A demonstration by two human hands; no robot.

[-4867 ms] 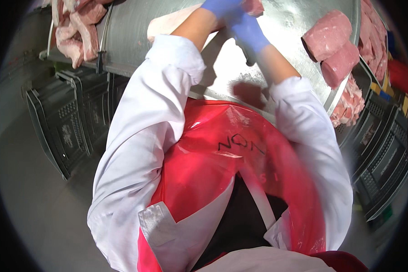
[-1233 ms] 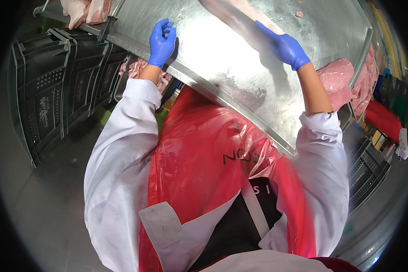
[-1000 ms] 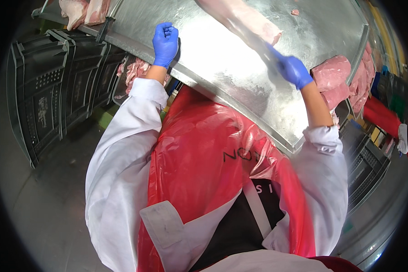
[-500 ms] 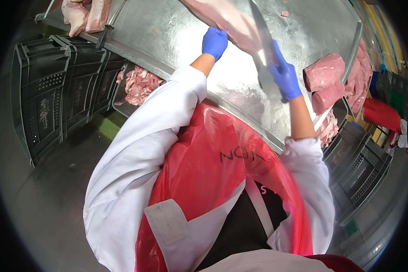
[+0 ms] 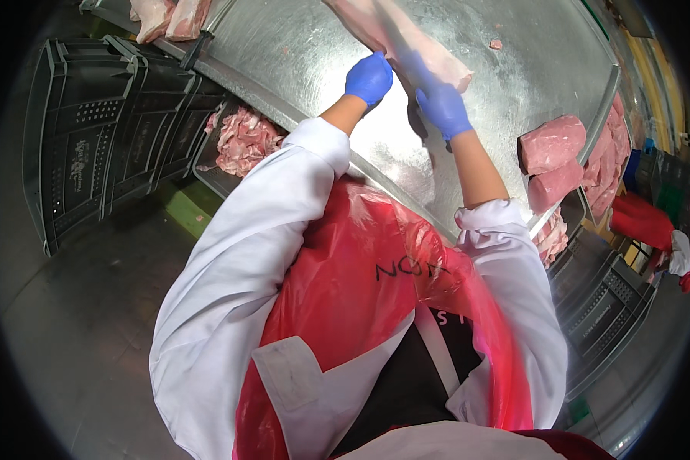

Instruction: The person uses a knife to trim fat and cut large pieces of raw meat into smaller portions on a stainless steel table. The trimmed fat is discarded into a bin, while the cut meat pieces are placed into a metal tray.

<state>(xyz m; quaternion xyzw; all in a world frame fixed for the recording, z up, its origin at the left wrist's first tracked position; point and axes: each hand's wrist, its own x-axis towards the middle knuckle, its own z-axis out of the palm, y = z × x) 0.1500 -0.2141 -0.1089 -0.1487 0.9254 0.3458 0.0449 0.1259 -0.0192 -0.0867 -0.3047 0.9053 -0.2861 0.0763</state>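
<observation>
A long, pale pink piece of meat point(image 5: 441, 64), like a pork loin, lies slantwise on the metal work table point(image 5: 299, 57), its far end cut off by the top of the view. My left hand point(image 5: 369, 79), blue-gloved, is closed at the meat's near-left edge and seems to pinch it. In my blue-gloved right hand point(image 5: 443, 107) is a knife point(image 5: 396, 32); its blade, smeared by motion, lies across the top of the meat and points away from me. My right fingers are partly blurred.
Two thick meat chunks point(image 5: 553, 144) sit at the table's right edge, beside more cut meat point(image 5: 607, 157). Meat trimmings point(image 5: 245, 142) fill a container below the left edge. Dark crates point(image 5: 84, 146) stand at left. More meat point(image 5: 188, 17) lies far left. A small scrap point(image 5: 496, 44) rests on the table.
My right hand with the knife has swung left, from beside the meat's right end to over the meat. My left hand stays at the meat's edge; the whole view has shifted slightly.
</observation>
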